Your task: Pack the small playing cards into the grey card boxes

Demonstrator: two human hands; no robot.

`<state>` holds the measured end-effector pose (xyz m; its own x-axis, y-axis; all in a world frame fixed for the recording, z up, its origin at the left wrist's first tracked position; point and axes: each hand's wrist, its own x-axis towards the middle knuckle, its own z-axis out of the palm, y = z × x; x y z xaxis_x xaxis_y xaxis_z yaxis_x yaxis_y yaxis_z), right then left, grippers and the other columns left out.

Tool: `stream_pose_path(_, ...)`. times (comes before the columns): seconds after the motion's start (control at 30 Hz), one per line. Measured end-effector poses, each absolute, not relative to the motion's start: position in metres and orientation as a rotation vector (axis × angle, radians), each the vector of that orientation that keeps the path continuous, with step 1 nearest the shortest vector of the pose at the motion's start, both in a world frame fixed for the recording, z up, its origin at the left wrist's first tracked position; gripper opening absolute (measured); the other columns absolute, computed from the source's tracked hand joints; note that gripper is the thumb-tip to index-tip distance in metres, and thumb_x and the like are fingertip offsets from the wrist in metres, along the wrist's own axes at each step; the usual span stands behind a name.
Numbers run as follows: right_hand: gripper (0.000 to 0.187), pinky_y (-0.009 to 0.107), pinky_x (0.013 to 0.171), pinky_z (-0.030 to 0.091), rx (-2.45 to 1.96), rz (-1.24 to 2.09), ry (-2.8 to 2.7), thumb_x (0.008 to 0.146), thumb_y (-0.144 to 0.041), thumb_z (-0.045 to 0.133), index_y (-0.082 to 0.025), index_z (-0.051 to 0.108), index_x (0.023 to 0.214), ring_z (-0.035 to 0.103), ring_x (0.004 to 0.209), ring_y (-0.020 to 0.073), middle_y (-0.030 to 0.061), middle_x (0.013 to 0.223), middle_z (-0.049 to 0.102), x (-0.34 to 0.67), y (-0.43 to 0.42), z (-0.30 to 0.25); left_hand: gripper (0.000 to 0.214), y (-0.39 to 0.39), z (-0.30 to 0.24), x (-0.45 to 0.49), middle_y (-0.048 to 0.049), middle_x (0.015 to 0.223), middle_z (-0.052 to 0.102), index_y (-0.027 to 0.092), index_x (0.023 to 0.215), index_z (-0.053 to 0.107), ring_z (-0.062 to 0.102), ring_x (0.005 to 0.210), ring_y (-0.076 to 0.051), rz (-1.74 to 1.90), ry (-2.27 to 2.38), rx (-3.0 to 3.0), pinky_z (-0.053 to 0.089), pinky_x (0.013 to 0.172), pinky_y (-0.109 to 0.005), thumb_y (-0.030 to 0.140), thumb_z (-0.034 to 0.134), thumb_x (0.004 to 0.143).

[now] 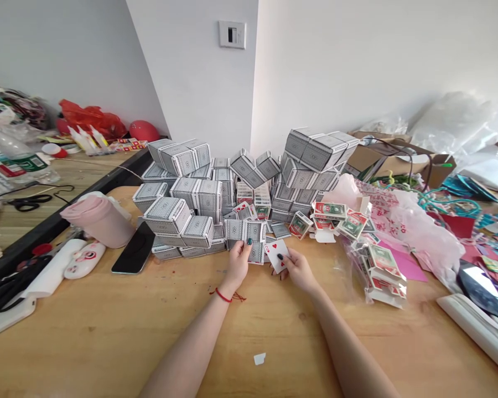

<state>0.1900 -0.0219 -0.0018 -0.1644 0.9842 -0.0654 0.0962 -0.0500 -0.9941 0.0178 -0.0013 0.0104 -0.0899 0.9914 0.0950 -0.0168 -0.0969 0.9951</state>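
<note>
Between the thumb and fingers of my right hand (296, 269) is a playing card (275, 251), face up, showing red hearts. My left hand (238, 262) grips folded playing cards (255, 246) with patterned grey backs, its thumb pressed on their surface. The two hands are close together, low over the table. Behind them rise stacked blocks (207, 196) folded from the same kind of cards, piled to the left and right. Loose cards (244, 210) lie in the gap between the piles. What my left fingers do behind the cards is hidden.
Red and green card boxes (332, 213) lie at the right, with more in a clear bag (382, 271). A black phone (135, 249) and a pink cup (97, 221) are on the left. A small white scrap (259, 359) lies in front on the wooden table (191, 326).
</note>
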Motion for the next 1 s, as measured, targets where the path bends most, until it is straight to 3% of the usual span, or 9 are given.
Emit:
stream_pose_path(0.2,0.029,0.022,0.034,0.04,-1.288,1.273,-1.41,0.079,-0.048,0.043,-0.018,0.043,0.077,0.056,0.04,0.0136,0.0019,0.055,0.062,0.1929,-0.0208,-0.0054,0.037,-0.0019,0.009,0.0175,0.0052,0.054,0.029,0.019,0.057,0.033,0.027,0.052,-0.009,1.372,1.234,1.275,0.024,0.05,-0.022,0.047,0.046,0.076)
stream_pose_path(0.43,0.028,0.022,0.032,0.038,-1.315,1.315,-1.457,0.078,-0.047,0.042,-0.019,0.044,0.076,0.058,0.043,0.015,0.0026,0.06,0.063,0.1874,-0.0245,-0.0021,0.038,-0.0007,0.0057,0.0177,0.0054,0.054,0.028,0.019,0.056,0.032,0.025,0.051,-0.009,1.359,1.223,1.289,0.024,0.05,-0.023,0.048,0.046,0.075)
stream_pose_path(0.6,0.028,0.021,0.029,0.035,-1.355,1.307,-1.416,0.078,-0.047,0.042,-0.019,0.043,0.08,0.059,0.043,0.017,0.0005,0.05,0.06,0.1918,-0.0224,-0.0045,0.039,-0.0006,0.0062,0.0174,0.0054,0.054,0.028,0.019,0.056,0.032,0.026,0.051,-0.009,1.375,1.231,1.267,0.024,0.049,-0.023,0.05,0.046,0.075)
stream_pose_path(1.0,0.03,0.022,0.029,0.035,-1.335,1.33,-1.39,0.077,-0.049,0.044,-0.019,0.043,0.081,0.06,0.045,0.0183,0.001,0.05,0.06,0.1916,-0.0226,-0.0003,0.039,-0.0002,0.0083,0.0165,0.0048,0.053,0.029,0.019,0.055,0.033,0.027,0.051,-0.009,1.355,1.248,1.244,0.024,0.048,-0.023,0.05,0.047,0.074)
